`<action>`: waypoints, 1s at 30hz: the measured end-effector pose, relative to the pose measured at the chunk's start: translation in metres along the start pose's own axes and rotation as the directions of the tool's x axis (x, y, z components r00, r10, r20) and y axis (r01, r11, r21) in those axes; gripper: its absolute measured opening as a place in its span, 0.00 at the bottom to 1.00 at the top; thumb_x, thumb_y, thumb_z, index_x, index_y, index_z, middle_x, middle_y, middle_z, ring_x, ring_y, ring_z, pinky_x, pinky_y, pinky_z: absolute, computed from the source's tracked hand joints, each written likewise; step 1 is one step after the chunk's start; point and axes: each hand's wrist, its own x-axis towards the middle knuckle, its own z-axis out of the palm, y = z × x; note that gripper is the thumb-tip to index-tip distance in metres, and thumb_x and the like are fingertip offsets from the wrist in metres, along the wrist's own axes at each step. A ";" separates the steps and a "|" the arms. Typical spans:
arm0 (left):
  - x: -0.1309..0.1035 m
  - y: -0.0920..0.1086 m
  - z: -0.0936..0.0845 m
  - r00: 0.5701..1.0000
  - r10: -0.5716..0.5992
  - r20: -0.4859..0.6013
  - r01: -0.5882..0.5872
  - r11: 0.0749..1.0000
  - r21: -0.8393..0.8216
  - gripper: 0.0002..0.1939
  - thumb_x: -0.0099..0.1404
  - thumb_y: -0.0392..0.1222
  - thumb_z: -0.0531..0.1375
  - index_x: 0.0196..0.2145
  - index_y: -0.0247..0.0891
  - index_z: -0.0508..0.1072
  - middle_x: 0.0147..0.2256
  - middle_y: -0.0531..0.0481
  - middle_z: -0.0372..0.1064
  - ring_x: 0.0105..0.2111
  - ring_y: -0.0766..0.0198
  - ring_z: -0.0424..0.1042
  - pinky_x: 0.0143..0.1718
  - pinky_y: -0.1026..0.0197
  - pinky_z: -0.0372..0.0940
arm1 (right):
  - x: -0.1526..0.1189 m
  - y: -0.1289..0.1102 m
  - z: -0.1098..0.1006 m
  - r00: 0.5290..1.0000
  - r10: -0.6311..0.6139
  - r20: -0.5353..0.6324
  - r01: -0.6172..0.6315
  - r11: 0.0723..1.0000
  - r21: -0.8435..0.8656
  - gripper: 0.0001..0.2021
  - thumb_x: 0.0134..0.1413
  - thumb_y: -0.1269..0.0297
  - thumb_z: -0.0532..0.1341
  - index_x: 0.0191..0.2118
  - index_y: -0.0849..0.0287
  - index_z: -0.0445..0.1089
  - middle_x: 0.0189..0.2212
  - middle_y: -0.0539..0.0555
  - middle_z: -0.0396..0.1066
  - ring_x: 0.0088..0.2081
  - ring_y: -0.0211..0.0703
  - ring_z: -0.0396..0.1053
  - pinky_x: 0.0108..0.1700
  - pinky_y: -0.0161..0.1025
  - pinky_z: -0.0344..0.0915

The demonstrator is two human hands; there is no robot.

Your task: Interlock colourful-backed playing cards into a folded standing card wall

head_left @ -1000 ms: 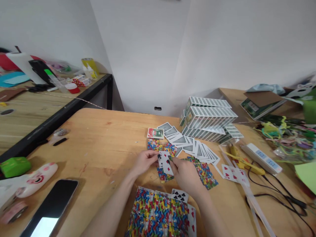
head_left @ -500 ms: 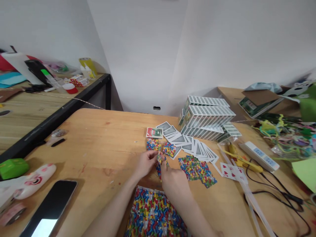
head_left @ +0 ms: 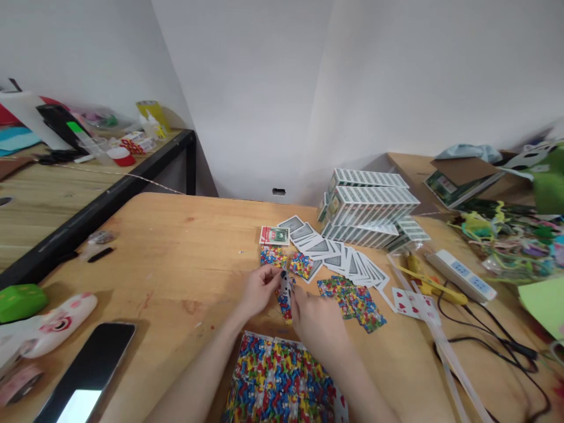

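Note:
Between my two hands a small playing card [head_left: 286, 286] is held, its white face with dark marks showing. My left hand [head_left: 261, 288] pinches its left side, and my right hand [head_left: 314, 312] has its fingers closed at its right edge. Beneath them lies a colourful patterned piece [head_left: 284, 306]. Two more patterned pieces [head_left: 301, 265] rest just beyond, beside a red and green card box [head_left: 274, 235]. Fanned grey-backed cards [head_left: 332, 252] spread to the right. Overlapping colourful cards [head_left: 352, 301] lie right of my right hand. A large colourful patterned block [head_left: 273, 376] sits nearest me.
Striped card boxes [head_left: 372, 202] are stacked at the back right. A power strip [head_left: 462, 276], black cables, a yellow tool [head_left: 434, 288] and heart cards [head_left: 414, 304] lie at right. A phone [head_left: 88, 370] and a white toy [head_left: 61, 323] are at left.
The small card between my hands has turned, so its white face now shows instead of the colourful side. My right hand has shifted slightly right. The view has moved a little.

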 end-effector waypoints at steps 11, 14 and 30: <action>-0.010 0.000 0.007 0.984 0.163 -0.077 -0.131 0.940 0.314 0.07 0.58 0.40 0.54 0.25 0.35 0.67 0.23 0.54 0.66 0.23 0.69 0.63 0.26 0.67 0.59 | 0.001 -0.009 0.008 0.996 0.035 0.086 -0.036 0.999 0.006 0.06 0.53 0.74 0.52 0.34 0.63 0.65 0.22 0.56 0.72 0.23 0.42 0.71 0.21 0.33 0.53; -0.007 0.000 0.005 0.991 0.121 -0.051 -0.110 0.979 0.172 0.07 0.59 0.41 0.54 0.32 0.34 0.68 0.25 0.52 0.67 0.25 0.67 0.65 0.28 0.66 0.61 | 0.002 -0.001 0.000 0.997 0.067 0.035 -0.069 0.997 0.040 0.09 0.56 0.71 0.50 0.32 0.60 0.66 0.21 0.54 0.72 0.22 0.43 0.71 0.20 0.33 0.50; -0.006 -0.001 0.004 0.998 0.059 -0.019 -0.057 0.994 0.091 0.09 0.54 0.42 0.58 0.22 0.33 0.70 0.20 0.53 0.66 0.22 0.68 0.63 0.24 0.67 0.58 | 0.000 -0.006 0.004 0.997 0.055 -0.058 -0.058 0.997 -0.046 0.07 0.53 0.74 0.52 0.29 0.62 0.65 0.19 0.54 0.70 0.20 0.42 0.70 0.19 0.33 0.49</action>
